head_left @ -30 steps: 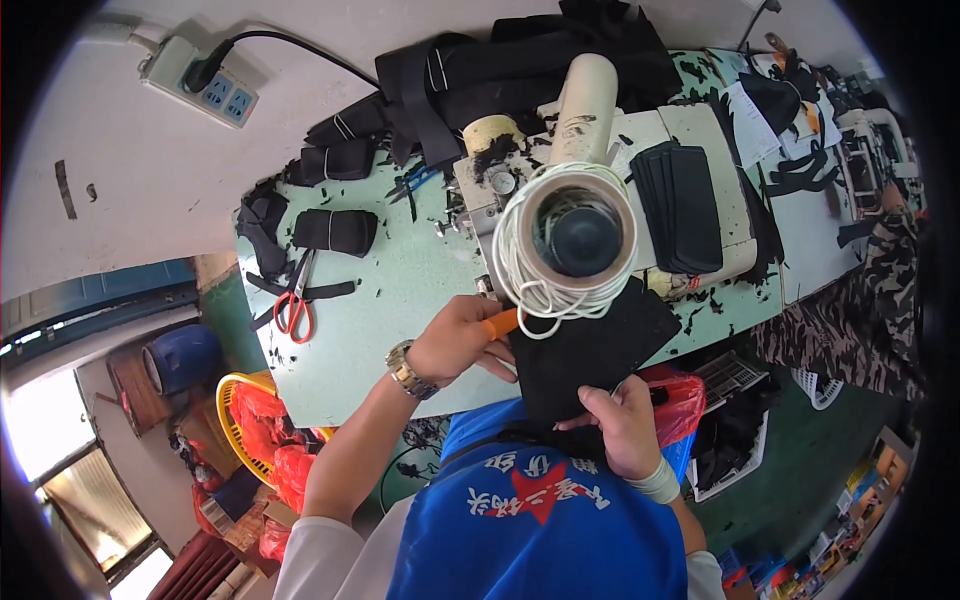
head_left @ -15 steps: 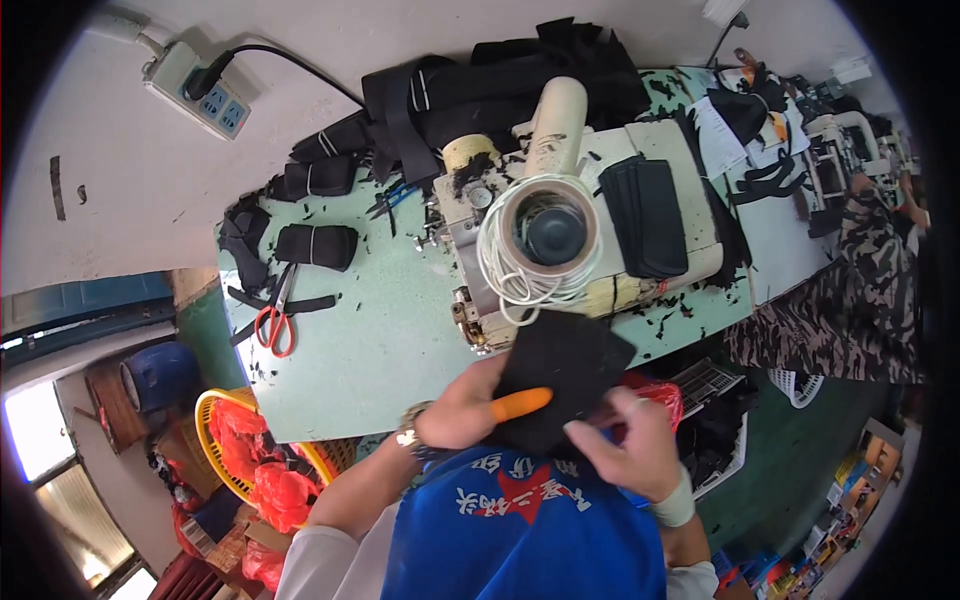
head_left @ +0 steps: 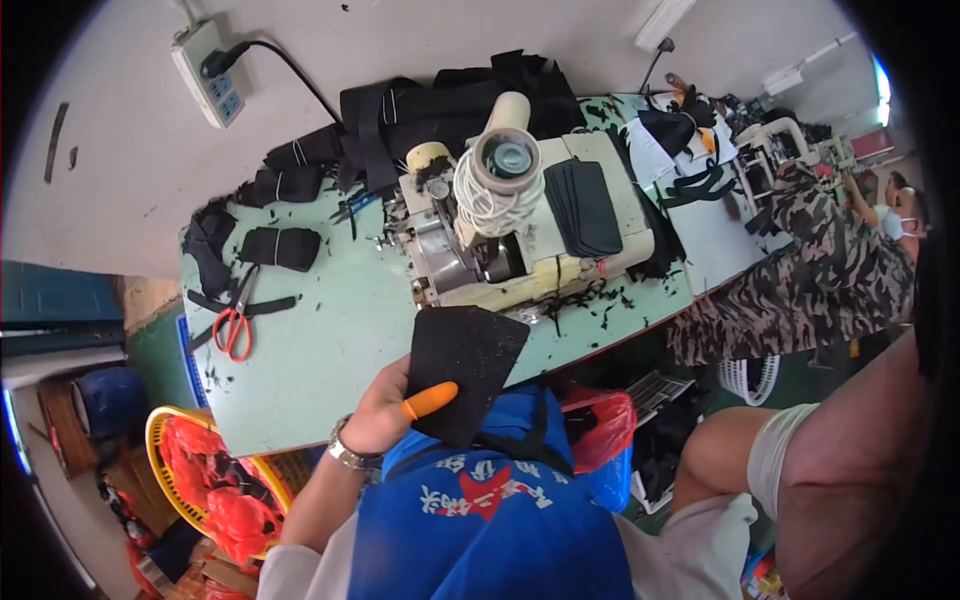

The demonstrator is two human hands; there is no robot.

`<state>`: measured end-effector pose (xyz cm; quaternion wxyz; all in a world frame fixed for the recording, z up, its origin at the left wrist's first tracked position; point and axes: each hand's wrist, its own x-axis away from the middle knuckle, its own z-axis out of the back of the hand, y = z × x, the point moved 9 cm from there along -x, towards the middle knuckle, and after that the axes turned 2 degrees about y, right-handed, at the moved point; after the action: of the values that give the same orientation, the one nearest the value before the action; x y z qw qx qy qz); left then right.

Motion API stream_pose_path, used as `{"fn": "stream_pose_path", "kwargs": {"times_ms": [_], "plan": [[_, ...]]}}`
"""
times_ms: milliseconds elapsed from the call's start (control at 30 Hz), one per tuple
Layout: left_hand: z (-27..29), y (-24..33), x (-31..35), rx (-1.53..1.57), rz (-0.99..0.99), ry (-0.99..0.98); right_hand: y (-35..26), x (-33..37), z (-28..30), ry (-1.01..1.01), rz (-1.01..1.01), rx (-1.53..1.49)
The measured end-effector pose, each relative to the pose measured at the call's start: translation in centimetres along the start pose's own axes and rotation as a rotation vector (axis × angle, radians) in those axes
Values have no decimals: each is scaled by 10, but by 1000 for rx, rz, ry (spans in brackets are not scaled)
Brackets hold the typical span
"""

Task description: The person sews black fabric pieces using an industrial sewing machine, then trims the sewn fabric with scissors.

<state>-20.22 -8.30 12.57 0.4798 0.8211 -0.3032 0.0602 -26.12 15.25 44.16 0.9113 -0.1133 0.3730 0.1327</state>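
The left hand point(head_left: 380, 415) was found grasping a flat black fabric piece point(head_left: 465, 365) near its lower left edge, one digit, covered by an orange finger sleeve point(head_left: 430, 400), pressed on the upper face and the other fingers mostly hidden beneath. The right hand point(head_left: 860, 460) had left the piece: a second earlier it had gripped the lower right corner, and at inspection it was raised close to the camera, beyond a white wristband point(head_left: 782, 470). Its fingers lay outside the view, so whether they were clenched or released could not be told. The change was judged to put the piece in the left hand's sole keeping, with two-handed handling interrupted. The piece was held tilted in front of the blue cloth apron with a red star point(head_left: 500, 550), its upper end overlapping the front edge of the pale green counter point(head_left: 310, 375) in the view; contact with that edge could not be confirmed. Just beyond stood the cream metal sewing machine point(head_left: 515, 295), bearing a neat stack of black rectangular fabric pieces point(head_left: 585, 210), apparently undisturbed throughout. Farther left on the counter lay red-handled metal scissors point(head_left: 233, 330) and, behind them, a rolled black fabric bundle point(head_left: 281, 248).
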Motion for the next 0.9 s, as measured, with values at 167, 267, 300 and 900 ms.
{"fn": "stream_pose_path", "kwargs": {"times_ms": [167, 267, 300, 900], "plan": [[-23, 8, 20, 61, 62, 0, -21, 5, 26, 278, 9, 219], [-24, -3, 1, 34, -10, -35, -32, 24, 45, 536, 38, 284], [-29, -3, 0, 32, -31, -30, -21, 18, 11, 382, -26, -90], [-115, -19, -150, 577, -187, 294, 90, 159, -249, -287, -48, -255]]}}
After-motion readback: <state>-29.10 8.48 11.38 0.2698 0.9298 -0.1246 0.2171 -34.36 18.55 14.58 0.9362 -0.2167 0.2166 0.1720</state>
